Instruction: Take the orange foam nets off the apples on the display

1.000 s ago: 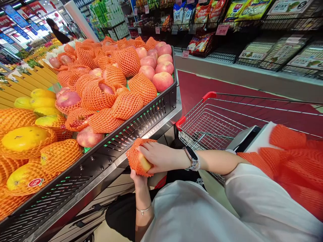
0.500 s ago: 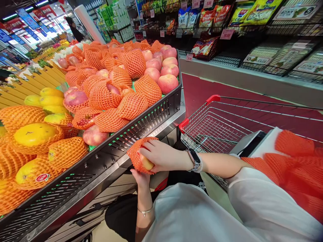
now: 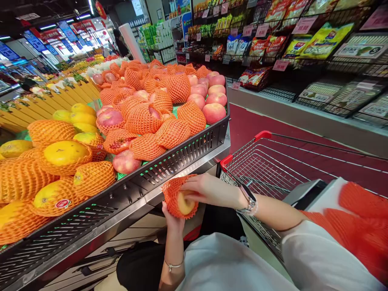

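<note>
Low in front of me, at the bin's front edge, is an apple (image 3: pixel 184 204) in an orange foam net (image 3: pixel 170 195). Yellowish skin shows through the net's opening, which faces me. My left hand (image 3: pixel 173 220) is closed around the net from below, its fingers mostly hidden behind it. From the right, my right hand (image 3: pixel 209 189) reaches over with its fingers on the net and apple at the opening; the fingertips are partly hidden. Beyond, a black bin (image 3: pixel 182 155) holds netted and bare apples (image 3: pixel 215 113).
Yellow melons (image 3: pixel 65 152), several in nets, fill the bin's left part. At my right stands a wire shopping cart (image 3: pixel 266 169) with a white and black item and orange netting (image 3: pixel 360 218) near it. Packaged-food shelves (image 3: pixel 260 76) line the far right.
My right hand has shifted toward the net's opening, and more yellow apple skin shows there. The apple has turned toward me. The view has tilted up slightly.
</note>
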Demonstrator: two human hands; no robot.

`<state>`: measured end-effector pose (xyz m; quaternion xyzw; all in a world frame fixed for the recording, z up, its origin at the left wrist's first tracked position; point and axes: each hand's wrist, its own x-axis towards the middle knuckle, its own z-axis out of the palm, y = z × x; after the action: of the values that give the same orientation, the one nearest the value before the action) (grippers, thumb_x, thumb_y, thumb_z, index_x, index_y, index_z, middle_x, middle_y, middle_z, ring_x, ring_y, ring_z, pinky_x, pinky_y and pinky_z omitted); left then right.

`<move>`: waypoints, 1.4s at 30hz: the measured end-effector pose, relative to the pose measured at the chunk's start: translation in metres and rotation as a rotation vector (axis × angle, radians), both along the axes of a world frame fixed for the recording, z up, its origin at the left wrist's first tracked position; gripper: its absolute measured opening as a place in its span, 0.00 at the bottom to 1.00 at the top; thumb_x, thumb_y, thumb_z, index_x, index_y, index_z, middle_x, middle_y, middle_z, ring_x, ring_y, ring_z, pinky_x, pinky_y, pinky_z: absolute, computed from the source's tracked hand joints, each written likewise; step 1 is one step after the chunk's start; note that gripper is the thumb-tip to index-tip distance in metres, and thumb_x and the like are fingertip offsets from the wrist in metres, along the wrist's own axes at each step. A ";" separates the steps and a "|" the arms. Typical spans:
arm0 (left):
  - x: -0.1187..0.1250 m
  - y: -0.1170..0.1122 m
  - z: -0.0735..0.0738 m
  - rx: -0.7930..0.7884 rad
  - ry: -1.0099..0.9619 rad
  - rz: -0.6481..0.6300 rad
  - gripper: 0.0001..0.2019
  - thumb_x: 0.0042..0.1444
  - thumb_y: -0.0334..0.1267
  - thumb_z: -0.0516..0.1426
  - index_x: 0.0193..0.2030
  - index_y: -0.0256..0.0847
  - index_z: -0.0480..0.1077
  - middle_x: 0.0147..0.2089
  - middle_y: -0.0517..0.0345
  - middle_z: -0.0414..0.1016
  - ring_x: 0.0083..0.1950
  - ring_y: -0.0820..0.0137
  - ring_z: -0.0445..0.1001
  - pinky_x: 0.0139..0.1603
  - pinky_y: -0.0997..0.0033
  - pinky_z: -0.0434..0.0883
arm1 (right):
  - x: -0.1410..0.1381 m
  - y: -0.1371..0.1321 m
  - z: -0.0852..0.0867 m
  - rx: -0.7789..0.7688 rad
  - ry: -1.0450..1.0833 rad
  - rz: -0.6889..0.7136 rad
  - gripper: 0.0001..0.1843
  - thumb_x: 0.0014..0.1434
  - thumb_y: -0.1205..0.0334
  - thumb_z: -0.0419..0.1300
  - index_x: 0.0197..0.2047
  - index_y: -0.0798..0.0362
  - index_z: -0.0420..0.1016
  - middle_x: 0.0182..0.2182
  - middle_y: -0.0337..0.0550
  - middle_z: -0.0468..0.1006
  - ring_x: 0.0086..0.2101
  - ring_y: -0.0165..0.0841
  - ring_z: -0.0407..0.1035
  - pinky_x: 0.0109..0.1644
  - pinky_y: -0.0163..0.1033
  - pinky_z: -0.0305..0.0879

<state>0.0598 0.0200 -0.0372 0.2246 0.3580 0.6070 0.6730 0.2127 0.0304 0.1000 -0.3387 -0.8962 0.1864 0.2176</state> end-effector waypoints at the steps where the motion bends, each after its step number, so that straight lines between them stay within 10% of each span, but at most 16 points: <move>1: 0.000 0.000 0.003 -0.027 -0.016 0.020 0.30 0.50 0.68 0.51 0.40 0.44 0.76 0.45 0.48 0.77 0.45 0.57 0.76 0.42 0.59 0.76 | 0.002 0.000 0.000 0.088 0.064 -0.003 0.12 0.68 0.63 0.51 0.46 0.59 0.73 0.39 0.47 0.77 0.37 0.31 0.72 0.41 0.35 0.68; 6: -0.002 0.002 0.032 -0.182 -0.169 0.044 0.26 0.56 0.64 0.48 0.45 0.47 0.74 0.51 0.52 0.75 0.50 0.60 0.75 0.43 0.62 0.76 | 0.005 0.000 -0.001 0.556 0.404 -0.053 0.10 0.65 0.64 0.56 0.49 0.57 0.71 0.36 0.46 0.78 0.39 0.32 0.73 0.43 0.37 0.70; 13: -0.007 -0.001 0.053 -0.123 -0.359 -0.092 0.26 0.57 0.59 0.53 0.54 0.44 0.70 0.58 0.48 0.71 0.52 0.58 0.74 0.42 0.62 0.76 | -0.003 0.015 -0.019 0.042 0.430 -0.046 0.27 0.68 0.52 0.51 0.65 0.58 0.58 0.61 0.57 0.64 0.61 0.38 0.59 0.64 0.50 0.58; 22: -0.005 -0.009 0.051 -0.198 -0.372 -0.031 0.31 0.48 0.62 0.60 0.51 0.42 0.72 0.55 0.45 0.72 0.54 0.51 0.72 0.45 0.52 0.75 | -0.010 0.037 -0.057 -0.559 0.604 -0.186 0.26 0.65 0.41 0.49 0.40 0.57 0.73 0.39 0.47 0.76 0.42 0.36 0.69 0.50 0.43 0.65; 33: 0.002 -0.012 0.043 -0.294 -0.342 0.072 0.30 0.46 0.65 0.58 0.47 0.44 0.72 0.52 0.49 0.73 0.53 0.53 0.71 0.53 0.48 0.70 | -0.020 0.027 -0.052 -0.703 0.876 -0.208 0.24 0.58 0.39 0.58 0.36 0.55 0.64 0.31 0.38 0.63 0.33 0.29 0.58 0.42 0.37 0.57; 42: -0.008 -0.016 0.031 -0.234 -0.164 0.048 0.28 0.33 0.63 0.64 0.33 0.40 0.74 0.37 0.49 0.76 0.41 0.57 0.74 0.41 0.56 0.74 | -0.017 0.025 -0.052 -0.453 0.797 -0.210 0.24 0.64 0.40 0.50 0.33 0.54 0.60 0.30 0.39 0.58 0.31 0.31 0.54 0.37 0.37 0.53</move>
<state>0.0517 0.0043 -0.0058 0.0856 0.3752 0.5933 0.7071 0.1955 0.0551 0.0480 -0.3683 -0.6406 0.4697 0.4830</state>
